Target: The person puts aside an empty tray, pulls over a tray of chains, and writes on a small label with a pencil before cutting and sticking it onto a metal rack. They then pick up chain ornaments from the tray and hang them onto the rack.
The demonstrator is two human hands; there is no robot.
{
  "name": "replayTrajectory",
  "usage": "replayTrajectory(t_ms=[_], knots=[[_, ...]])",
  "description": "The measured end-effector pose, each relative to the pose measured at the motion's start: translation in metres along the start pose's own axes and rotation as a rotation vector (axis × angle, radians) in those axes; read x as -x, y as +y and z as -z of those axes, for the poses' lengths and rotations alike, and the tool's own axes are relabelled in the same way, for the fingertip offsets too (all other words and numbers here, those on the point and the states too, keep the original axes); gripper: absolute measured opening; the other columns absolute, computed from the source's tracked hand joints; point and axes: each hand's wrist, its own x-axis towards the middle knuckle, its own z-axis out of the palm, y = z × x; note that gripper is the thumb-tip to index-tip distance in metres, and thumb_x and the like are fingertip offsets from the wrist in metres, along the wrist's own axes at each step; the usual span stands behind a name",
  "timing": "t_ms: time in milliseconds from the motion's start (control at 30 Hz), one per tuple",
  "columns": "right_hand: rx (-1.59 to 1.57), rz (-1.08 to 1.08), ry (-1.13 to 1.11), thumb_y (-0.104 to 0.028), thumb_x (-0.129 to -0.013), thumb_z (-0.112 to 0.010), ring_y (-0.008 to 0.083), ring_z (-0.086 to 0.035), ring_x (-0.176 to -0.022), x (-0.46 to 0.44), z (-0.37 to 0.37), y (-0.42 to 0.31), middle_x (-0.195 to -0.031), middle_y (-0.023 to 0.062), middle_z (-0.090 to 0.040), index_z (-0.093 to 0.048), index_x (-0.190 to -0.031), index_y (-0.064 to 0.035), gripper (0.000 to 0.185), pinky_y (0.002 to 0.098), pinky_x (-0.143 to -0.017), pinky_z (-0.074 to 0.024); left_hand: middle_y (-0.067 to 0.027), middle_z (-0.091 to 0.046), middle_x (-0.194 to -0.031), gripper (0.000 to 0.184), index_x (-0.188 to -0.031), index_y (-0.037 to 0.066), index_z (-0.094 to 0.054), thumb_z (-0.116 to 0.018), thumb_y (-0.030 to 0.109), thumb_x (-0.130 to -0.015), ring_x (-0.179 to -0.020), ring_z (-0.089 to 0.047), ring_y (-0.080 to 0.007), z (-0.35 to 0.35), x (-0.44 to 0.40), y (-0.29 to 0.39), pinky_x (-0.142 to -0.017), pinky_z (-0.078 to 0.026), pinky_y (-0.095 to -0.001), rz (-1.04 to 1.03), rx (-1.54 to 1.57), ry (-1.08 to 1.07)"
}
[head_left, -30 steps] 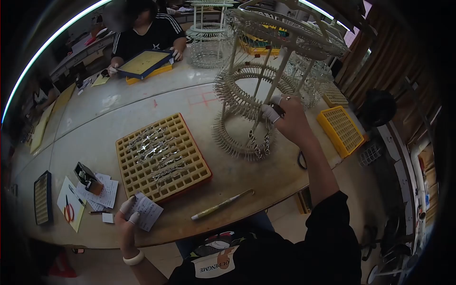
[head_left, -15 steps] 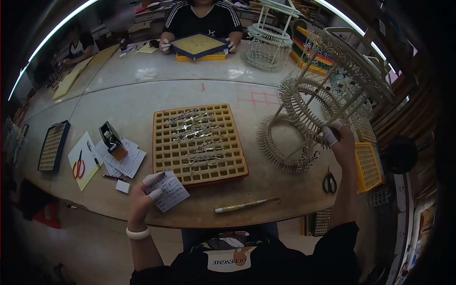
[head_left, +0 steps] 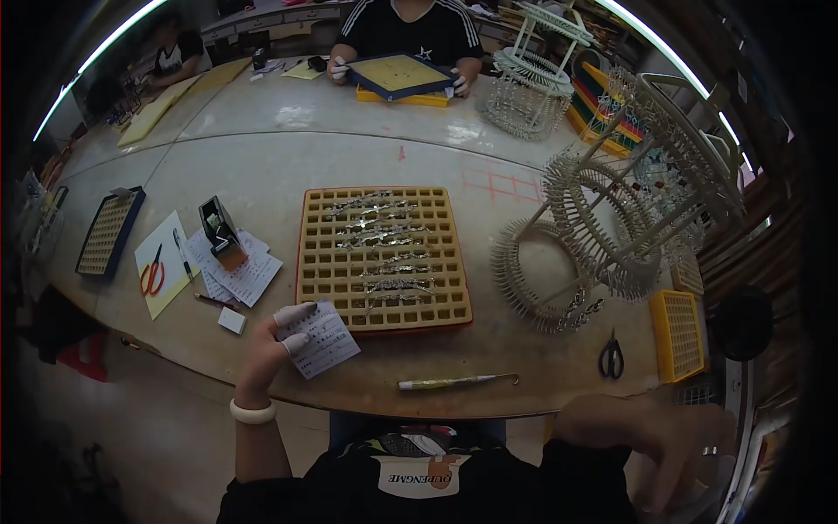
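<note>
Left hand (head_left: 269, 348), white covers on fingertips, is partly closed, pinching a handwritten slip (head_left: 325, 342) between thumb and fingers. Slip sits just right of that hand, by the near left corner of a yellow grid tray (head_left: 326, 295) in a red frame; cannot tell if they touch. Silver chains (head_left: 384, 232) lie in rows across the tray's cells, beyond the slip and to its right.

Right hand (head_left: 691, 437) is blurred, low at the near right, past the table's near edge and well apart from slip and tray. A ring (head_left: 710, 451) shows on it. Cannot tell how open it is or whether it holds anything.

Hooked tool (head_left: 456, 382) lies near the table's near edge, between the hands; black scissors (head_left: 611, 358) farther right. Tall spiked rack (head_left: 602, 229) stands tilted, right of the tray, chains hanging low on it. Yellow crate (head_left: 679, 336) at right.

Left of the tray: loose papers (head_left: 255, 281), small white block (head_left: 232, 320), red-handled scissors (head_left: 153, 278). Far side: a person (head_left: 410, 37) in a black shirt holds a blue-framed board (head_left: 400, 75) with both hands.
</note>
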Motion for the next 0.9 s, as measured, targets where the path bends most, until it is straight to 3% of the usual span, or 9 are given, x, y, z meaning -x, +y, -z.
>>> replayTrajectory(t_ms=[500, 900], knots=[[-0.165, -0.039, -0.011, -0.018, -0.085, -0.050, 0.0191, -0.045, -0.048, -0.011, -0.053, 0.030, -0.059, 0.0083, -0.052, -0.059, -0.070, -0.0040, 0.023, 0.0428, -0.072, -0.0443, -0.0055, -0.058, -0.110, 0.048, -0.120, -0.002, -0.053, -0.054, -0.004, -0.072, -0.097, -0.054, -0.0120, -0.004, 0.001, -0.001, -0.085, -0.044, -0.0250, 0.038, 0.067, 0.044], [-0.260, -0.078, -0.033, -0.018, -0.085, -0.051, 0.0186, -0.045, -0.047, -0.017, -0.046, 0.035, -0.059, 0.0078, -0.053, -0.059, -0.069, -0.0037, 0.023, 0.0424, -0.069, -0.0445, -0.0067, -0.058, -0.111, 0.048, -0.121, -0.001, -0.053, -0.055, -0.003, -0.073, -0.097, -0.055, -0.0131, -0.006, 0.003, 0.003, -0.087, -0.043, -0.0260, 0.039, 0.017, 0.064]])
